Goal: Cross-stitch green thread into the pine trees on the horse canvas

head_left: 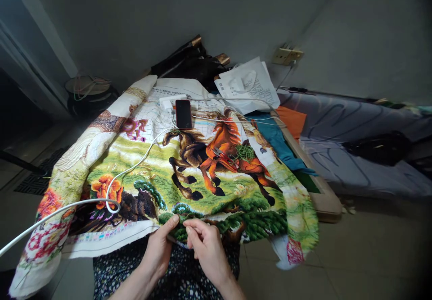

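Note:
A large cross-stitch cloth (141, 149) with horses, grass and flowers spreads over my lap, its two sides rolled up. My left hand (158, 248) grips the near edge, thumb on top and fingers underneath. Just to its right, my right hand (207, 248) is closed in a pinch above the stitched green part; what sits between its fingertips is too small to make out. A tangle of green thread (245, 152) lies on the orange horse, beside what looks like small red-handled scissors (224, 157).
A phone (183, 114) lies on the cloth by a white power strip (173, 102). A white cable (138, 162) loops across the left side. Behind are a white bag (248, 86) and black bags (192, 63). A wall socket (286, 56) is at the back right.

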Demonstrator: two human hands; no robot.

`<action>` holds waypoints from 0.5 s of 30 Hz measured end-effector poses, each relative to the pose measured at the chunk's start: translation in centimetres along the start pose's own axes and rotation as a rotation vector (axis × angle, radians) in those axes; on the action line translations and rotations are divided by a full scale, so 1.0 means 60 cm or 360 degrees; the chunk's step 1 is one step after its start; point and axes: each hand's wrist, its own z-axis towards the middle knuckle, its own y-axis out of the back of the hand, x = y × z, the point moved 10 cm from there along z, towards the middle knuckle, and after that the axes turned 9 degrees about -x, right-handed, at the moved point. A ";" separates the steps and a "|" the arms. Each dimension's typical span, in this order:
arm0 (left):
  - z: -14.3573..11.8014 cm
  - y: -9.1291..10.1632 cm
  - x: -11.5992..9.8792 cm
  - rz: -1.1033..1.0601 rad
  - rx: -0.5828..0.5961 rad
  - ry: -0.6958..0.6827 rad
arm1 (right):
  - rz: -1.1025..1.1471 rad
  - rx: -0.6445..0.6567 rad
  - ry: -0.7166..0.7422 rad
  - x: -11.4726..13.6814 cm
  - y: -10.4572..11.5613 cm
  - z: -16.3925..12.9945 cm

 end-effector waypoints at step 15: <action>-0.004 -0.001 -0.003 0.0005 -0.0031 -0.0009 | -0.0137 -0.0160 0.0085 0.027 0.004 0.007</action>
